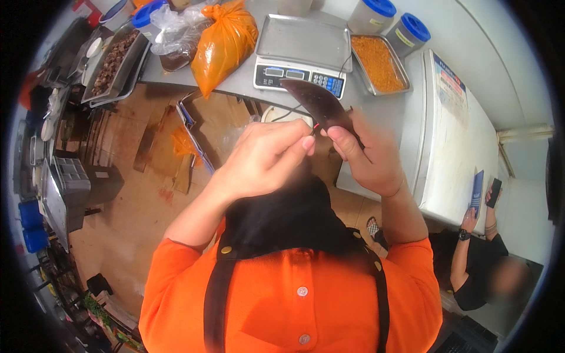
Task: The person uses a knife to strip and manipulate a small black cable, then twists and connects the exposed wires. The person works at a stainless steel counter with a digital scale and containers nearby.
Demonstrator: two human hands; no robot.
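My right hand [374, 156] is closed around a knife with a broad, dark, curved blade [318, 101]. The blade points up and to the left, toward the scale, and the grip is hidden in my palm. Close by on the left, my left hand [268, 153] pinches a thin black cable [312, 130] between thumb and fingers. A bit of red shows on the cable where it meets the lower edge of the blade. Both hands are held up in front of my black apron [276, 220], their fingertips nearly together.
On the metal counter stand a digital scale [299, 78] with a steel tray [303, 41], an orange bag [225, 44] and a tray of orange crumbs [379, 63]. A white chest appliance [459, 141] is at right. Beyond it, a person [479, 265] holds a phone. An open cardboard box [220, 126] lies below.
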